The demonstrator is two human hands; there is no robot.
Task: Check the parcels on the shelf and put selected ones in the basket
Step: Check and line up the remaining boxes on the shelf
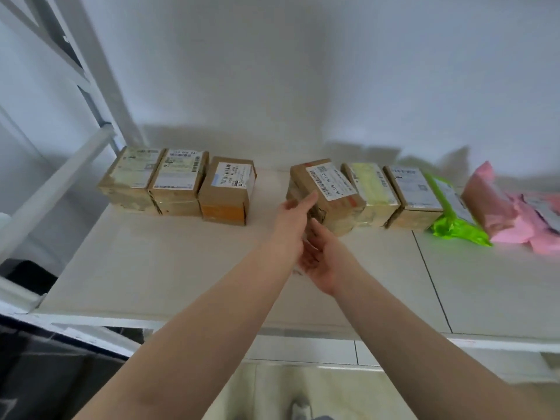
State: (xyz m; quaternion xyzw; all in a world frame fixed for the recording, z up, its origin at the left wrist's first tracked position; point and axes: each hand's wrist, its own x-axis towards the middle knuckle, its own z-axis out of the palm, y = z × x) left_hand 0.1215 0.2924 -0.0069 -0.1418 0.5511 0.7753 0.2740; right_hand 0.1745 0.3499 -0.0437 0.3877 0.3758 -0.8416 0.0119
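A row of brown cardboard parcels with white labels stands along the back of the white shelf (pixel 181 268). The middle parcel (pixel 330 192) is tilted and pulled forward from the row. My left hand (pixel 295 219) lies against its left front side with fingers extended. My right hand (pixel 321 256) is just below and in front of the parcel, palm turned up, fingers straight; whether it touches the parcel I cannot tell. No basket is in view.
Three brown parcels (pixel 178 180) stand at the left; two more (pixel 394 192) at the right, then a green bag (pixel 454 213) and pink bags (pixel 509 213). White shelf posts (pixel 100 86) rise at the left. A dark object (pixel 45 374) sits at lower left.
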